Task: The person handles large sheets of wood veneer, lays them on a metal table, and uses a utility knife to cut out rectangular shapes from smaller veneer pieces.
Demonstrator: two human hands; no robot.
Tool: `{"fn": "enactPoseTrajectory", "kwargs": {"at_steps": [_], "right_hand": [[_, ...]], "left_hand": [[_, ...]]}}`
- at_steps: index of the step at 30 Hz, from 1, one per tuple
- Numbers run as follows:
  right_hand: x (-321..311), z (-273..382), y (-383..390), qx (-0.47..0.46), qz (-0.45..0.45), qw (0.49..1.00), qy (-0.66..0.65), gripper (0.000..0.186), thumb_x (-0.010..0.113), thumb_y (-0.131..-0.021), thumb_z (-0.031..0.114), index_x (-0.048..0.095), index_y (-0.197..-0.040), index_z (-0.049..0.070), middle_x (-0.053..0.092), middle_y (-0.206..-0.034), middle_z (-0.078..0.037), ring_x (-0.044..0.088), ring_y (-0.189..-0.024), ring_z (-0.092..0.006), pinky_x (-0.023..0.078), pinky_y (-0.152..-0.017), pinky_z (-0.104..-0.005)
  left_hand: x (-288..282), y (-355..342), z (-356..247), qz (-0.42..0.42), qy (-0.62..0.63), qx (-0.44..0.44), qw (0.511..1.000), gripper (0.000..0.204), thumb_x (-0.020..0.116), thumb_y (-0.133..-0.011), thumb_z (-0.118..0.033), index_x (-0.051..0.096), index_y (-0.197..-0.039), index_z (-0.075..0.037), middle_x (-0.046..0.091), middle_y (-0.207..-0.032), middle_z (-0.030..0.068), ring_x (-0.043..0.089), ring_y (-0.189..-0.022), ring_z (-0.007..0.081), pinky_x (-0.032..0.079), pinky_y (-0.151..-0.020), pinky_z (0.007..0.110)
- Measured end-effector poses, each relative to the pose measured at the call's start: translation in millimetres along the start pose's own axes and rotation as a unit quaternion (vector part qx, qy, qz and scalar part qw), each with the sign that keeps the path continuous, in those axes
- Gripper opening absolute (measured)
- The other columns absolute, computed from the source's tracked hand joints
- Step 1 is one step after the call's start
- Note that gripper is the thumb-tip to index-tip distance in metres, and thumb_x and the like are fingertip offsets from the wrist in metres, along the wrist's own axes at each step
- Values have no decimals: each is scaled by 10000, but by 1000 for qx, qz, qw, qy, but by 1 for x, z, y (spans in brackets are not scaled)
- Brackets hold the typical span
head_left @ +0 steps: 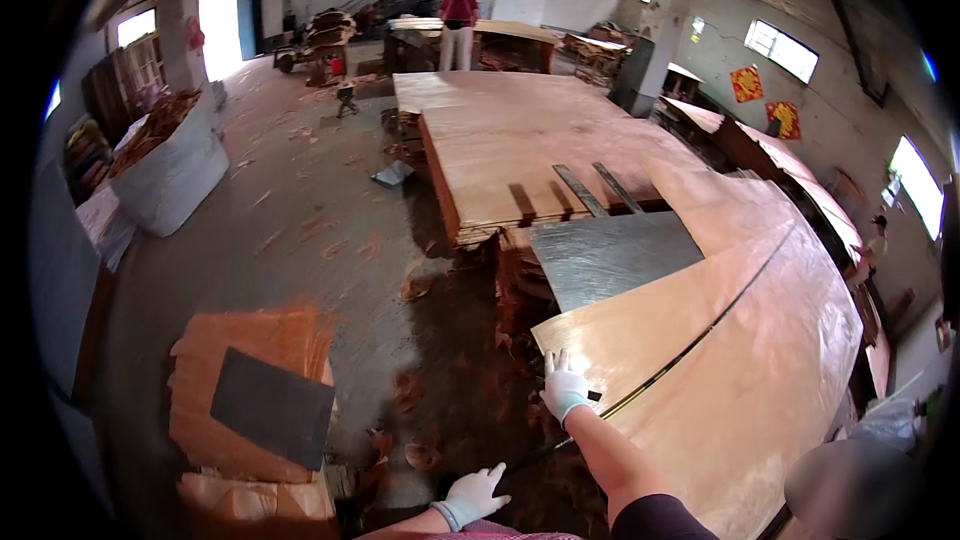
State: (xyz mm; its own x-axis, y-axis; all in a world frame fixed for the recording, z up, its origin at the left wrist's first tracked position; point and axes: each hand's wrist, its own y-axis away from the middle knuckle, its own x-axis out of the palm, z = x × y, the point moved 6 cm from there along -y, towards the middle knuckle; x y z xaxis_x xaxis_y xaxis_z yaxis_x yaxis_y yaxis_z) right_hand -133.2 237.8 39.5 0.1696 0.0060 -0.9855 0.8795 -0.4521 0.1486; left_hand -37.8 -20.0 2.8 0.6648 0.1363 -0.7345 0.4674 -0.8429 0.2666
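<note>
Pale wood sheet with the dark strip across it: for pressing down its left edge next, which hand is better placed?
Probably the right hand: its extended fingers are at the left edge of the pale wood sheet. The left hand is lower and farther left, apart from the sheet.

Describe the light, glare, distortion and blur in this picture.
Head view: the doorway and window are overexposed; head view: the grey sheet carries streaky glare, the wood sheet a bright patch by the right hand; head view: fisheye distortion, with black corners; head view: a round patch at lower right is too blurred to identify.
</note>
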Motion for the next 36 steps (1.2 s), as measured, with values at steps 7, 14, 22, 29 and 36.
{"fn": "enactPoseTrajectory", "kwargs": {"at_steps": [7,14,22,29,36], "right_hand": [[-77,-46,-9,88,-60,980,-167,599,516,-836,141,385,-1419,106,501,-1361,-209,633,-1016,-389,518,-850,-464],[-48,-217,71,287,-214,714,-602,286,639,-909,335,615,-890,51,542,-634,-6,517,-519,-105,403,-466,-277],[120,-298,357,449,-374,188,-789,204,586,-932,266,518,-995,84,541,-738,-50,541,-546,-175,409,-414,-280],[208,-241,495,490,-351,32,-797,270,459,-1005,364,522,-923,116,592,-648,-85,544,-486,-171,456,-419,-278],[219,-177,522,509,-317,12,-800,353,393,-1023,377,552,-1005,62,666,-865,-197,637,-641,-260,491,-485,-328]], "left_hand": [[13,-30,7,33,98,-35,994,476,568,-868,-392,594,-1228,-83,668,-1017,222,644,-920,377,511,-793,474],[29,-37,-60,48,171,-17,984,406,586,-894,-424,650,-751,-49,615,-600,111,644,-622,245,481,-575,392],[118,-45,-109,265,450,-164,837,279,496,-1005,-297,607,-1002,-42,441,-628,-27,385,-486,81,334,-432,244],[134,-44,-125,286,479,-205,804,293,473,-1017,-302,572,-1089,-36,390,-610,-31,335,-469,81,292,-428,239],[131,-53,-138,279,459,-215,815,320,466,-1018,-320,574,-1126,-39,375,-597,-42,318,-461,73,271,-428,242]]}}
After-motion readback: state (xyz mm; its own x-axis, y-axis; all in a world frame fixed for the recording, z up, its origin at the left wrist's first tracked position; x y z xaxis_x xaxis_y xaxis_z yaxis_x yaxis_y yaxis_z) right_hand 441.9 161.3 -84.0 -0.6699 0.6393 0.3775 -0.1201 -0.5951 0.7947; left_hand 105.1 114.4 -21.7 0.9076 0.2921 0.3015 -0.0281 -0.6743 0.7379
